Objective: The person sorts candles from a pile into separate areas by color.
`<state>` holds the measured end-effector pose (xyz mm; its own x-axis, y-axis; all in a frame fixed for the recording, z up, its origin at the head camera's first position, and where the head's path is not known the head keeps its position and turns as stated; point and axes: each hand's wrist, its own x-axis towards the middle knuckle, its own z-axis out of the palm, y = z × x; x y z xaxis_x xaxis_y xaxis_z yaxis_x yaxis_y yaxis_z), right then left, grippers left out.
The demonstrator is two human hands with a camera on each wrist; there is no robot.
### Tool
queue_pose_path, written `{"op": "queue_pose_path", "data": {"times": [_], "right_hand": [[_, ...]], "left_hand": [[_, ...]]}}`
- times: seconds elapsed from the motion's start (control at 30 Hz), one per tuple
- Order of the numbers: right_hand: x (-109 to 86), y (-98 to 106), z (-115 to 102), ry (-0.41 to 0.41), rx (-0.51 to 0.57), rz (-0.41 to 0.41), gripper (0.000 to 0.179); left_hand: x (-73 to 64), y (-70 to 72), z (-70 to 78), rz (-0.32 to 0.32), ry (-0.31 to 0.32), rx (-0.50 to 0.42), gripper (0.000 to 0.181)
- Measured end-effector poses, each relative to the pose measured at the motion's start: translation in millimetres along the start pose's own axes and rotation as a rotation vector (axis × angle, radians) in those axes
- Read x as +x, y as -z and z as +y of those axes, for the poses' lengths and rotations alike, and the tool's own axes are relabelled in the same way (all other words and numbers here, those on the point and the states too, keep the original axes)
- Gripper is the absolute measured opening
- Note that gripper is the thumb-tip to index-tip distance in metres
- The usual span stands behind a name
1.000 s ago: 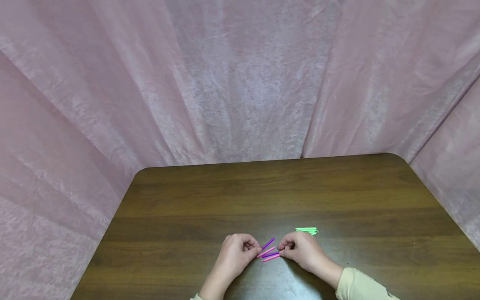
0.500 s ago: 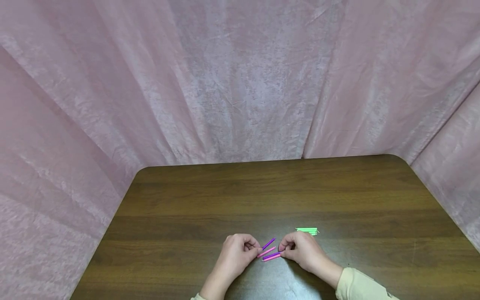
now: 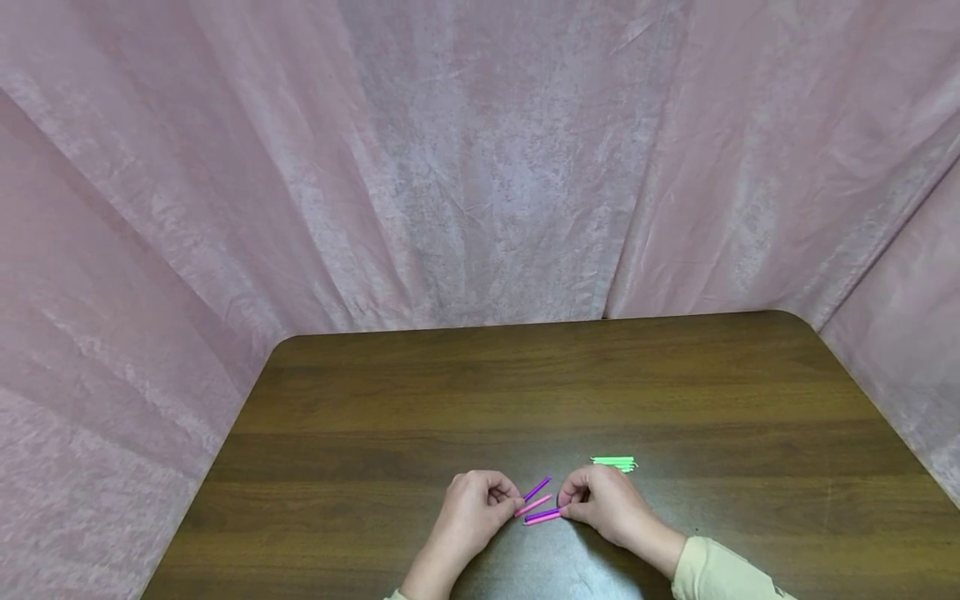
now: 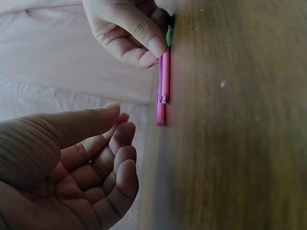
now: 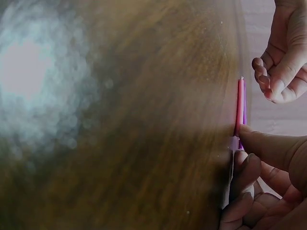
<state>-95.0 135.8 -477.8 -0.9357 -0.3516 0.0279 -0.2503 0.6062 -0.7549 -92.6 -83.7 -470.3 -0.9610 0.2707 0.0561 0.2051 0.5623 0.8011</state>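
Four thin sticks would exceed my count, so several slim birthday candles lie between my hands. My right hand (image 3: 606, 502) pinches the right ends of a purple candle (image 3: 542, 514) and a pink candle (image 5: 240, 105), which lie side by side. My left hand (image 3: 474, 508) is just left of another pink candle (image 3: 533, 505) and another purple candle (image 3: 537, 487), which slant up to the right. In the left wrist view the left fingers (image 4: 125, 179) are loosely bent, the thumb near the index finger, with nothing between them.
A row of light green candles (image 3: 615, 463) lies behind my right hand. The brown wooden table (image 3: 420, 392) has rounded far corners. Pink curtains (image 3: 495, 167) hang behind it and along both sides.
The purple and pink candles at my right fingertips have come closer together, now lying side by side. My left hand and the two slanted candles have hardly moved.
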Motion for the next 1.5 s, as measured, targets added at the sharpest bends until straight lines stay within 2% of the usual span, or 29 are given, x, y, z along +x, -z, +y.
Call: {"op": "queue_pose_path", "data": {"times": [0.43, 0.73, 1.1, 1.5], "right_hand": [[-1.9, 3, 1, -0.011, 0.052, 0.036, 0.013], [-2.7, 10, 3, -0.054, 0.107, 0.078, 0.01], [-2.6, 20, 5, -0.112, 0.153, 0.078, 0.005], [1.6, 26, 10, -0.128, 0.139, 0.098, 0.004]], "left_hand": [[0.7, 0.3, -0.5, 0.01, 0.001, 0.018, 0.012], [1.7, -1.1, 0.8, 0.012, 0.008, 0.034, 0.012], [2.5, -2.3, 1.4, 0.009, 0.008, 0.023, 0.013], [3.1, -3.5, 0.3, 0.008, 0.007, 0.032, 0.01]]}}
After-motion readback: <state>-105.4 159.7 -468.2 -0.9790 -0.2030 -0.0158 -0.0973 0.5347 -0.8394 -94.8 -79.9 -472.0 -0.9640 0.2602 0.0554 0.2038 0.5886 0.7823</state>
